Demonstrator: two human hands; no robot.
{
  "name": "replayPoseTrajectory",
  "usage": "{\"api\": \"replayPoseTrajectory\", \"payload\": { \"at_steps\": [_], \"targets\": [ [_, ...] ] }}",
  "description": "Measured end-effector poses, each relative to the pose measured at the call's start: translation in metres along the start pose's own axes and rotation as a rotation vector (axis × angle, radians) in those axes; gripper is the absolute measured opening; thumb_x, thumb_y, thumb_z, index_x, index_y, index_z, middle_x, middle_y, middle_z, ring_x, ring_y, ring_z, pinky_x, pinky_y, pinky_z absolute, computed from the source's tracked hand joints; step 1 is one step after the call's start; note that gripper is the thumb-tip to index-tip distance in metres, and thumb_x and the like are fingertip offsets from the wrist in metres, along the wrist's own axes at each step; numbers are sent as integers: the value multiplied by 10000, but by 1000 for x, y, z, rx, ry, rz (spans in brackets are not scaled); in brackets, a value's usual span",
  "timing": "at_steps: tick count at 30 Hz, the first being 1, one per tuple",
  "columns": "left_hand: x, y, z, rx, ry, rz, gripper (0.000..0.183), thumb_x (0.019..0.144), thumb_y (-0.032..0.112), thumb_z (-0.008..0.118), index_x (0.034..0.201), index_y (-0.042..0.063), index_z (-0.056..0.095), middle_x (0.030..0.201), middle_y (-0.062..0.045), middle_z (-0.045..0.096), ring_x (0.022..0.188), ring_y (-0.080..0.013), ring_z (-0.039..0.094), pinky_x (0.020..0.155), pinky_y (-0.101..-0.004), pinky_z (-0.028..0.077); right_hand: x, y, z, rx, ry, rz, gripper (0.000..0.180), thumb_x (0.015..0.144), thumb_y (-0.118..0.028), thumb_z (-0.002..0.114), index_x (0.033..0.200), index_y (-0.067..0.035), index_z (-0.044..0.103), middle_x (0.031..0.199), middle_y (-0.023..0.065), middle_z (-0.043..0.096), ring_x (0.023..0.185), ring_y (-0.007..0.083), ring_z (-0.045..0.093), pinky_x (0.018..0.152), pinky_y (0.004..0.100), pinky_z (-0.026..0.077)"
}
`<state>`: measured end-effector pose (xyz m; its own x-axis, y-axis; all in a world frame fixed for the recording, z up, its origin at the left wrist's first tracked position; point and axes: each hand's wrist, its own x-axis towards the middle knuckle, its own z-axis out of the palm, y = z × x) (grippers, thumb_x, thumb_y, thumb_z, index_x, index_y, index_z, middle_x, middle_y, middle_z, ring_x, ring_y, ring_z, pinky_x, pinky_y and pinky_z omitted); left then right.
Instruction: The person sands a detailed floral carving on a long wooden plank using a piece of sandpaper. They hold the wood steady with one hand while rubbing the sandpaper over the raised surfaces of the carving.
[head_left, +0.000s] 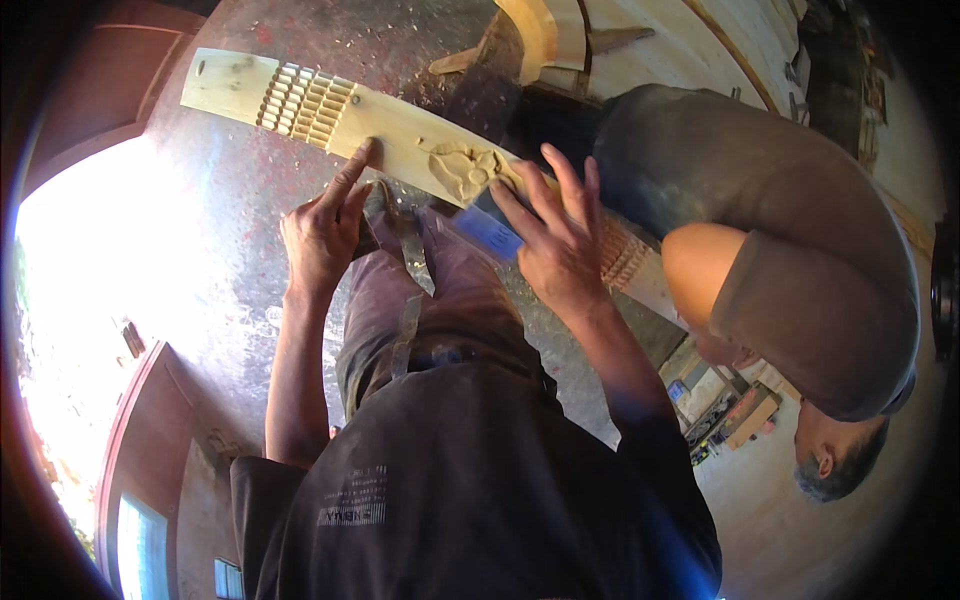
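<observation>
A long carved wooden board (405, 127) runs across in front of me, with rows of scalloped cuts near its left end and a raised rounded carving (466, 169) near its middle. My left hand (326, 225) rests its index fingertip on the board's near edge, between the cuts and the carving. A blue sheet or block (489, 231), bearing writing, lies at the board's near edge under the fingers of my right hand (559, 225). That hand has its fingers spread and is slightly blurred; whether it grips the blue thing is not plain.
At the right a co-worker (787, 247) in a dark shirt bends close to the board's right end. Curved wooden pieces (540, 34) stand beyond the board. Wood chips are scattered on the floor (337, 37). A cardboard box (752, 416) sits at the lower right.
</observation>
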<state>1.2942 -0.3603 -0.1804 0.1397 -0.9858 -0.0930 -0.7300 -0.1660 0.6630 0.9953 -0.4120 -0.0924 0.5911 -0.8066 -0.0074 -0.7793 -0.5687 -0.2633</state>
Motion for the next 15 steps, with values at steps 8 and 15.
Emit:
{"api": "replayPoseTrajectory", "payload": {
  "at_steps": [8,15],
  "targets": [
    [-1,2,1,-29,15,26,512,1037,214,791,1521,364,712,768,-144,750,538,-268,671,568,-440,552,2,13,5,90,5,-68,551,797,29,780,1316,-155,800,1547,101,606,1596,387,399,1279,778,278],
    [3,2,-2,-31,4,-1,507,1025,209,805,1504,357,727,756,-145,748,527,-270,675,558,-438,551,3,14,-1,96,-61,-67,541,802,11,785,1313,-168,804,1552,95,600,1582,380,420,1262,793,286]
  ]
}}
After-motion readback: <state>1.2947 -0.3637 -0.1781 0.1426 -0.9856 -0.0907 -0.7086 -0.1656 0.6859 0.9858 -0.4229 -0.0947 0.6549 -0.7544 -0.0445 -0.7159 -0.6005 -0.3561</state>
